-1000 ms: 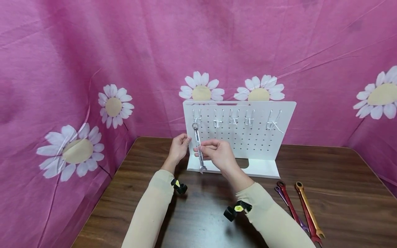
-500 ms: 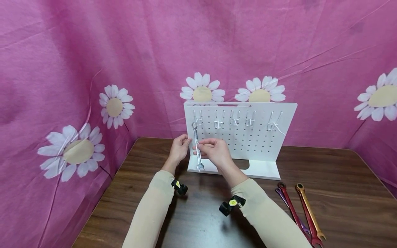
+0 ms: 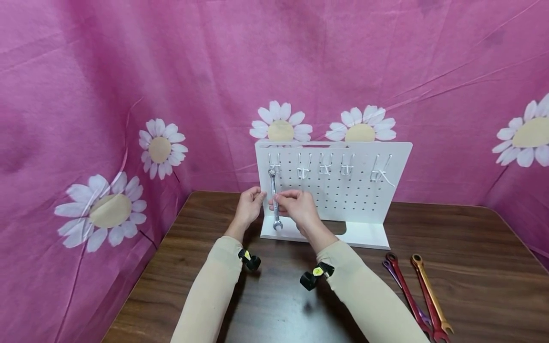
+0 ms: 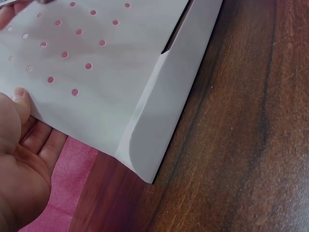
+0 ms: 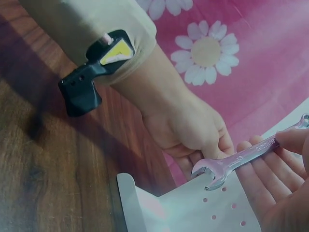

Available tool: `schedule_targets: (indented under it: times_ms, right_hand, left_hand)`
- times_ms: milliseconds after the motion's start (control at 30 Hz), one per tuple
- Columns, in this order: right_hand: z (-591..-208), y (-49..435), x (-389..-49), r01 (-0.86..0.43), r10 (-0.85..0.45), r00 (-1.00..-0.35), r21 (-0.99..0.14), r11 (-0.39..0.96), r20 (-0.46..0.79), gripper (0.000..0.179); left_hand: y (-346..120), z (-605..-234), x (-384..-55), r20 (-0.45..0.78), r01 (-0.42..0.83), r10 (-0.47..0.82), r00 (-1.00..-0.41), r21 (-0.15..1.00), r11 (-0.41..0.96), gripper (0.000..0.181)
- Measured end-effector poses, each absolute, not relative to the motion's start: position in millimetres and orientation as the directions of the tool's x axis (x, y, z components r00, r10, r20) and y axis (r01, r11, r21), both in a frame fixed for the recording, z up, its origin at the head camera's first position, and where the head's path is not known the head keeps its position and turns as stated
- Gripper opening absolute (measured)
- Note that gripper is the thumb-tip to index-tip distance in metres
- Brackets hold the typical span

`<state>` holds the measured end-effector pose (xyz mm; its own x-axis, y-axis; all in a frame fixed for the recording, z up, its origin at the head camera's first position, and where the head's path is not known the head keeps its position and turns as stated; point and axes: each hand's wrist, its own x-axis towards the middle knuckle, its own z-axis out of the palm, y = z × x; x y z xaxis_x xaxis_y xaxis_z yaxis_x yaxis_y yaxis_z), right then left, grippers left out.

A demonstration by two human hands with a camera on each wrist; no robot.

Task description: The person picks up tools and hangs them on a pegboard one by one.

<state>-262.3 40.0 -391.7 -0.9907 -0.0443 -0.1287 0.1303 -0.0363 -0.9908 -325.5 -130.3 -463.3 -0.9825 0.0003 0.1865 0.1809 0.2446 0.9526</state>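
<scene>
A white pegboard (image 3: 334, 190) stands on the table, with several wire hooks (image 3: 325, 166) along its upper part. My left hand (image 3: 249, 207) pinches the board's left edge, thumb on the front face and fingers behind it, as the left wrist view shows. A silver combination wrench (image 3: 274, 197) is held upright between the thumb and fingers of my right hand (image 3: 299, 209). Its ring end is up at the leftmost hook (image 3: 274, 162); whether the ring is around the hook I cannot tell. In the right wrist view the wrench's open end (image 5: 212, 173) points toward the left hand.
On the table (image 3: 472, 247) at right lie a purple wrench (image 3: 392, 271), two red wrenches (image 3: 403, 283) and a gold wrench (image 3: 431, 288), partly overlapping. A pink cloth (image 3: 214, 95) with daisies hangs behind the table.
My right hand has brought the wrench slightly closer to the board, its lower end swinging up and inward. The left hand has stayed on the board's edge.
</scene>
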Motion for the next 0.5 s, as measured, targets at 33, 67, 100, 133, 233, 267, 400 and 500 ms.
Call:
schedule_targets:
  times_ms: [33,67,100,133,233,267,400,500]
  right_hand:
    - [-393.0,39.8,-264.3,0.133,-0.036,-0.991,-0.990,-0.043,-0.131,0.021]
    - [-394.2,39.6,-266.5,0.135,-0.027,-0.991,-0.989,-0.051,-0.134,0.021]
    - [-395.1,39.4,-268.5,0.136,-0.019,-0.991,-0.989,-0.057,-0.136,0.021]
    - [-396.0,39.1,-270.9,0.141,-0.012,-0.990,-0.988,-0.058,-0.140,0.021]
    - [-396.9,38.9,-276.7,0.145,0.008,-0.989,-0.988,-0.049,-0.145,0.021]
    - [-397.0,39.2,-278.4,0.146,0.013,-0.989,-0.988,-0.042,-0.147,0.022]
    - [-398.4,40.0,-284.2,0.137,0.024,-0.990,-0.990,-0.010,-0.137,0.023]
    - [-400.2,39.9,-287.6,0.113,0.026,-0.993,-0.993,0.024,-0.113,0.024]
  left_hand:
    - [-130.3,-462.9,-325.1,0.188,0.183,0.001,-0.982,0.953,0.243,0.018]
    - [-130.0,-462.4,-324.7,0.189,0.184,0.001,-0.982,0.953,0.240,0.018]
    - [-129.7,-461.9,-324.4,0.189,0.184,0.000,-0.982,0.953,0.239,0.017]
    - [-129.8,-461.5,-324.0,0.190,0.184,-0.003,-0.982,0.954,0.237,0.017]
    - [-129.3,-460.7,-323.2,0.191,0.183,-0.012,-0.981,0.954,0.239,0.017]
    - [-128.9,-460.6,-323.2,0.191,0.182,-0.012,-0.982,0.954,0.236,0.016]
    - [-127.7,-461.2,-323.7,0.198,0.191,-0.008,-0.980,0.954,0.230,0.016]
    - [-127.6,-461.9,-324.2,0.198,0.190,-0.012,-0.980,0.956,0.224,0.017]
